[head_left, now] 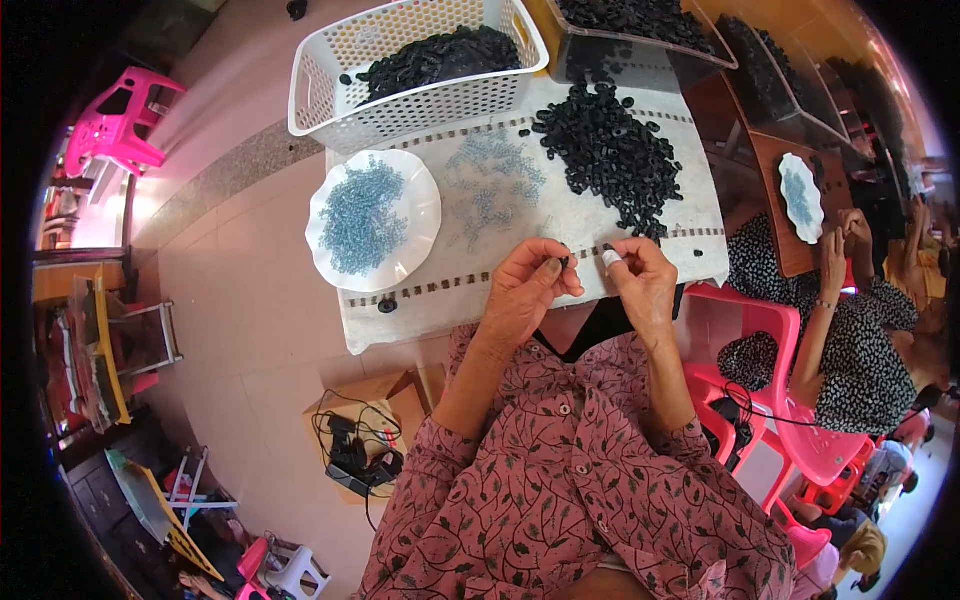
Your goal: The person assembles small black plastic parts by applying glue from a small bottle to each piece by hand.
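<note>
Over the table's near edge, my left hand (pixel 525 290) is closed in a pinch on a small black part (pixel 565 261). Just to its right, my right hand (pixel 648 285) is also pinched, with a white cover (pixel 611 258) on one finger. A dark bit shows at its fingertips, too small to make out. The hands are close but apart. Beyond them lies a heap of small black parts (pixel 615 160). Tiny pale-blue translucent pieces (pixel 495 180) are scattered left of the heap. More blue pieces (pixel 362 215) fill a white wavy-rimmed plate (pixel 424 205).
A white perforated basket (pixel 430 103) and a clear bin (pixel 640 62), both holding black parts, stand at the table's far side. A cardboard box (pixel 400 405) with cables sits on the floor at left. At right, another person works near a pink chair (pixel 790 370) and a second plate (pixel 800 198).
</note>
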`<move>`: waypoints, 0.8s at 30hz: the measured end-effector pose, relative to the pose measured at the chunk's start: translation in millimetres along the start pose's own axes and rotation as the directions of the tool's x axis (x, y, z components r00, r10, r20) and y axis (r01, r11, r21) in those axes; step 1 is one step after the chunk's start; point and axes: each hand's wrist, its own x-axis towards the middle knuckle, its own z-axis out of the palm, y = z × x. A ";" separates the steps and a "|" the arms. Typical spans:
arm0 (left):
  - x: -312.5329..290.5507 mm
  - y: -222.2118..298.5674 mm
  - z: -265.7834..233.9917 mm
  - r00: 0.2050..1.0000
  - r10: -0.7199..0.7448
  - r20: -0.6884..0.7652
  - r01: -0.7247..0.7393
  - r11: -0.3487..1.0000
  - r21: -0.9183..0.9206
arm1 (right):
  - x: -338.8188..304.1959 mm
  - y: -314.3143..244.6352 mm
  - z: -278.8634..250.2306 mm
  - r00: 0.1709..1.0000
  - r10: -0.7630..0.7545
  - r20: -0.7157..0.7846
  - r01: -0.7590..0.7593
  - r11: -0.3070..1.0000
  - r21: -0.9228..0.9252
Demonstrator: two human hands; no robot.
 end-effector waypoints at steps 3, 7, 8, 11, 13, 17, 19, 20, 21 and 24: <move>-0.9 -0.5 -1.2 1.000 0.006 0.008 -0.006 0.999 0.041 | -3.0 -11.9 -1.1 0.982 0.160 0.096 -0.175 0.968 0.182; -0.8 -2.4 -0.3 1.000 0.012 0.027 -0.014 0.997 0.078 | -5.6 -19.3 -2.8 0.969 0.190 0.157 -0.235 0.907 0.350; -1.0 -2.6 0.0 0.999 0.017 0.037 -0.020 0.997 0.080 | -6.4 -20.1 -3.3 0.964 0.191 0.183 -0.246 0.903 0.353; -1.1 -3.0 -1.0 0.999 0.016 0.043 -0.020 0.996 0.091 | -8.9 -25.9 -2.4 0.963 0.166 0.211 -0.240 0.883 0.403; -0.7 0.0 4.8 1.000 0.007 0.013 -0.008 0.996 0.090 | -10.7 -27.4 -3.8 0.961 0.150 0.233 -0.235 0.885 0.401; -1.3 -3.9 0.8 1.000 0.004 0.016 -0.006 0.998 0.070 | -14.0 -33.9 -3.9 0.954 0.101 0.281 -0.213 0.889 0.404; -1.1 -5.8 -1.2 1.000 -0.005 0.017 0.004 0.998 0.066 | -15.5 -31.8 -4.0 0.954 0.088 0.286 -0.203 0.892 0.403; -1.1 -6.3 -1.4 1.000 -0.013 0.017 0.012 0.998 0.064 | -16.1 -31.1 -4.1 0.953 0.075 0.294 -0.195 0.895 0.402; -1.0 -6.3 -1.0 1.000 -0.014 0.019 0.012 0.998 0.064 | -16.3 -31.2 -4.3 0.953 0.075 0.293 -0.194 0.895 0.402; -1.2 -6.1 0.2 1.000 -0.009 0.017 0.008 0.997 0.076 | -16.9 -34.1 -4.0 0.957 0.068 0.282 -0.183 0.897 0.404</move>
